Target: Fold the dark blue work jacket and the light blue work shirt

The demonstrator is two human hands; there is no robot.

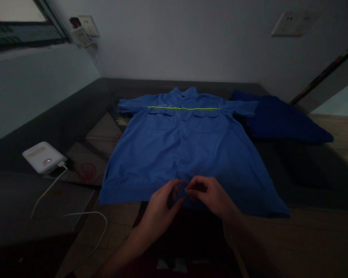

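A blue short-sleeved shirt (162, 154) lies spread front up on the dark table, its collar pointing away from me. It has a yellow-green stripe across the chest, two flap pockets and a buttoned front. At the middle of its bottom hem, my left hand (165, 200) is curved, with thumb and index finger apart. Close beside it, my right hand (210, 193) has thumb and index finger pinched together at the lower end of the shirt's front opening. The small bit of cloth or button between those fingertips is too dim to make out.
Folded dark-blue cloth (281, 117) lies to the right on the dark tabletop (84, 90). On the left sits a white power bank (43, 157) with a white cable (49, 189) trailing over the front edge. Wall sockets (294, 23) are behind.
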